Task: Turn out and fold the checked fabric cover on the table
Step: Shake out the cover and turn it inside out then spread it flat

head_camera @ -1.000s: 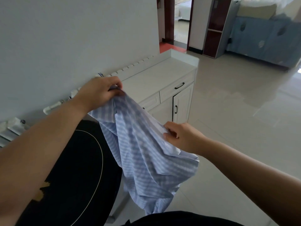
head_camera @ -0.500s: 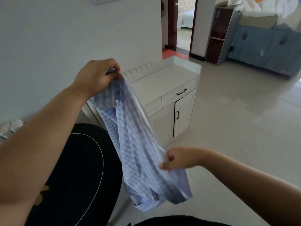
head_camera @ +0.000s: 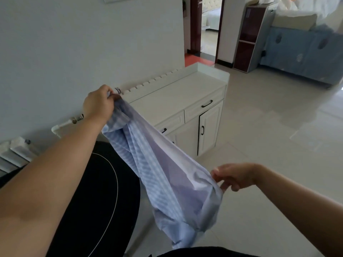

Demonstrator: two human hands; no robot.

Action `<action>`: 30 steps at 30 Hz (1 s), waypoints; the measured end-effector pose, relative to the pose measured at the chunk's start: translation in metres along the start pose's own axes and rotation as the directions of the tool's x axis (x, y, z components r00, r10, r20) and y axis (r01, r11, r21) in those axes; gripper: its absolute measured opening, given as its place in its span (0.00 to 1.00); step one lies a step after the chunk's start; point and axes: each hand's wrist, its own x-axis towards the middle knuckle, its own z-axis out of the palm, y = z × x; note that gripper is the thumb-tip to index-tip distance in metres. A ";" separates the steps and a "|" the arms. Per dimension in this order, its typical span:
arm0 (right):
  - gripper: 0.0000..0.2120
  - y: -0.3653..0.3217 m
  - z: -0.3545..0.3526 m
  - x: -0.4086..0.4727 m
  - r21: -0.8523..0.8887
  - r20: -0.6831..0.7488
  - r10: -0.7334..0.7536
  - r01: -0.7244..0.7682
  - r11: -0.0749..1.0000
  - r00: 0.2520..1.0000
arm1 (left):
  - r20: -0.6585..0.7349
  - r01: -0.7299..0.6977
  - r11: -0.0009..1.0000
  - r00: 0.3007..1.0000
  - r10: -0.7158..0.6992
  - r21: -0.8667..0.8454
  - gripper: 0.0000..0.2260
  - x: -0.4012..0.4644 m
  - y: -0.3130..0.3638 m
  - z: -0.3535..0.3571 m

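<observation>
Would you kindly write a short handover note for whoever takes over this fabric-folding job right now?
Left hand: raised, grips the top edge of the blue-and-white checked fabric cover.
Right hand: lower, pinches the cover's other edge, pulling it taut.
The cover hangs in the air between the hands, beside the round black table; its lower part droops loose.
Done: cover lifted and stretched out.
Left: whether it is fully turned out cannot be told; check, then lay it on the table and fold it.

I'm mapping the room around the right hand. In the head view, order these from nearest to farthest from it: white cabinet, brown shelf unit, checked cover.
From the right hand:
1. Checked cover, pinched in it.
2. White cabinet, ahead by the wall.
3. Brown shelf unit, far across the floor.
</observation>
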 end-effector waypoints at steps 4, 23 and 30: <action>0.04 0.009 0.019 0.010 -0.442 0.082 0.192 -0.137 0.886 0.978 | 0.029 0.104 0.994 0.994 -0.103 -0.045 0.10 -0.002 -0.003 0.024; 0.20 0.047 -0.039 0.007 0.167 -0.966 0.172 -0.045 0.985 0.191 | 0.174 0.188 0.978 0.970 -0.172 -0.084 0.07 -0.017 -0.045 0.069; 0.12 0.017 -0.052 -0.013 0.187 -0.968 0.153 0.159 0.970 0.201 | 0.207 0.391 0.916 0.907 -0.367 -0.092 0.13 -0.023 -0.055 0.071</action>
